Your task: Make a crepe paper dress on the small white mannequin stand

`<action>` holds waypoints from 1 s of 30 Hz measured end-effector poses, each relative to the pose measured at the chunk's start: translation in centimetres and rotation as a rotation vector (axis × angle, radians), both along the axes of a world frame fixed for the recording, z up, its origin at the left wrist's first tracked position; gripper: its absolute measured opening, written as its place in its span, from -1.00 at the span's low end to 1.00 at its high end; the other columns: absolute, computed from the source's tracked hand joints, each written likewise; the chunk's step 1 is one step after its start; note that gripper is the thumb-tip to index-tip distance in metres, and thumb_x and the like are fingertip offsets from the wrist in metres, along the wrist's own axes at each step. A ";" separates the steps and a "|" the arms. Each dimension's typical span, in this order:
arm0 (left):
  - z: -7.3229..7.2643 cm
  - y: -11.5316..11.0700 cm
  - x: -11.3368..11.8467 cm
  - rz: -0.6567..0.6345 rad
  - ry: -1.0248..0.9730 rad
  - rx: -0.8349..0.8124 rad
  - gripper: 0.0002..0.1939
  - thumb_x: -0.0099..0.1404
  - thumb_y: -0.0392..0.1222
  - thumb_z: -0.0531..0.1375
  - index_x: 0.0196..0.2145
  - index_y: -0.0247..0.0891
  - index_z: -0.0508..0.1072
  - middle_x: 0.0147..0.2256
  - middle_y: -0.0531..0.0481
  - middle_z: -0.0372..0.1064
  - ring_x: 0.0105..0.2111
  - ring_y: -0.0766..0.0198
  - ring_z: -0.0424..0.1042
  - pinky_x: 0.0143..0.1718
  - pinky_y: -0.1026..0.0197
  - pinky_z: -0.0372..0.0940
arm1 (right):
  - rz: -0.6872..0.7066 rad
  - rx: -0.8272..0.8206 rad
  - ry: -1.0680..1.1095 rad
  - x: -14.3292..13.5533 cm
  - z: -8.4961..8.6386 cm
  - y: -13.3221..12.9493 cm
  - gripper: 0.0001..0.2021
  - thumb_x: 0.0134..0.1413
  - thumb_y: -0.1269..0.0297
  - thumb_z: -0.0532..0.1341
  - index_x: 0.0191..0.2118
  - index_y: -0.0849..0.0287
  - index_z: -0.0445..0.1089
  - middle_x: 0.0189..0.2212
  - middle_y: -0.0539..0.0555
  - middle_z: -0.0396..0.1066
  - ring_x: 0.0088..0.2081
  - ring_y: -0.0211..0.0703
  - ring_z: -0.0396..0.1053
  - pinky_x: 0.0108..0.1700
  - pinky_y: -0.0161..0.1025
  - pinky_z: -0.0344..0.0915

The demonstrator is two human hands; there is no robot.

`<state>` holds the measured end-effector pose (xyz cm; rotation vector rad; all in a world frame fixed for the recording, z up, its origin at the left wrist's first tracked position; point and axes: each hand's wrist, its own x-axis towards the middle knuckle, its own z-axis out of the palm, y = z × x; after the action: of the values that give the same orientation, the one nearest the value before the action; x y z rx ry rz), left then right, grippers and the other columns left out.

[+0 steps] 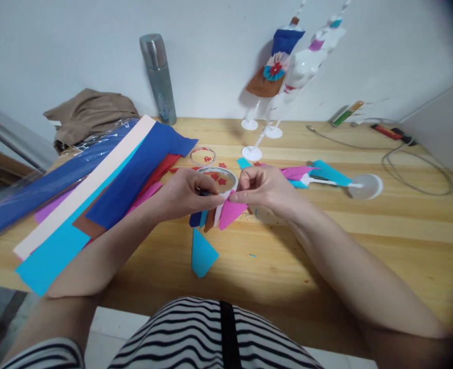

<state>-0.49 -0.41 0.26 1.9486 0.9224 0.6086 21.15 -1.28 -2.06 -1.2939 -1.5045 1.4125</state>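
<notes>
My left hand (188,193) and my right hand (267,193) meet over the table, each with thumb and forefinger pinched at the top of a magenta paper piece (234,214). Beside it, below my left fingers, hang petal-shaped pieces in pale pink, brown (210,220), turquoise and dark blue; how they are joined is hidden. Just behind my fingers lies a pale ring (230,177) resembling a tape roll, with small red flowers (221,181) showing inside it. A loose turquoise paper piece (203,253) lies nearer my body.
Coloured paper strips (122,184) are piled left, by a brown cloth (95,115) and a steel flask (159,79). Mannequin figures (303,66) on white stands rise at the back; another stand (366,186) lies tipped over. A cable (388,164) and a knife-like tool (348,113) lie right.
</notes>
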 end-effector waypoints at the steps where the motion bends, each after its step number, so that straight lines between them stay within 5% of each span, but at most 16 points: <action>1: 0.0 -0.1 0.0 -0.007 0.007 0.006 -0.69 0.23 -0.11 0.27 -0.59 -0.34 0.48 -0.60 0.05 0.33 -0.58 0.42 0.22 -0.56 0.33 0.04 | 0.005 -0.008 0.000 0.1 -0.1 0.1 -0.45 -0.28 0.08 0.57 -0.62 0.08 0.13 -0.72 -0.14 0.15 -0.66 -0.38 0.08 -0.61 -0.30 -0.02; 12: 0.1 -0.7 0.3 -0.181 0.045 -0.083 -0.66 0.29 -0.18 0.24 -0.62 -0.31 0.50 -0.60 0.00 0.43 -0.62 0.42 0.29 -0.60 0.34 0.11 | 0.122 -0.073 0.031 0.5 0.2 0.9 -0.36 -0.51 0.23 0.62 -0.62 0.08 0.03 -0.72 -0.18 0.15 -0.63 -0.40 0.09 -0.60 -0.34 -0.02; 24: -0.5 0.6 0.4 0.043 -0.184 -0.396 -0.76 0.07 -0.12 0.38 -0.59 -0.33 0.52 -0.60 0.05 0.37 -0.56 0.41 0.27 -0.51 0.32 0.13 | 0.070 0.035 -0.033 0.8 0.2 0.4 -0.38 -0.29 0.06 0.57 -0.59 0.08 0.03 -0.74 -0.22 0.04 -0.67 -0.43 0.02 -0.60 -0.35 -0.13; 27: -0.7 0.8 0.2 0.065 -0.186 -0.445 -0.75 0.02 -0.11 0.41 -0.59 -0.33 0.52 -0.62 0.05 0.37 -0.59 0.42 0.26 -0.53 0.32 0.11 | 0.052 0.080 -0.051 1.1 0.4 0.3 -0.45 -0.22 0.05 0.55 -0.57 0.08 0.10 -0.72 -0.18 0.11 -0.64 -0.40 0.06 -0.58 -0.33 -0.09; 30: -0.9 0.9 0.2 0.071 -0.190 -0.466 -0.76 0.01 -0.11 0.42 -0.58 -0.33 0.53 -0.62 0.06 0.37 -0.60 0.42 0.26 -0.54 0.32 0.12 | 0.011 0.210 -0.067 1.0 0.7 0.2 -0.59 -0.14 0.00 0.51 -0.48 0.11 0.31 -0.56 -0.05 0.37 -0.50 -0.25 0.28 -0.45 -0.25 0.17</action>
<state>-0.30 0.50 -0.66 1.4246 0.9208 0.5505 22.12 -1.04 -1.40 -1.2154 -1.6583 1.1919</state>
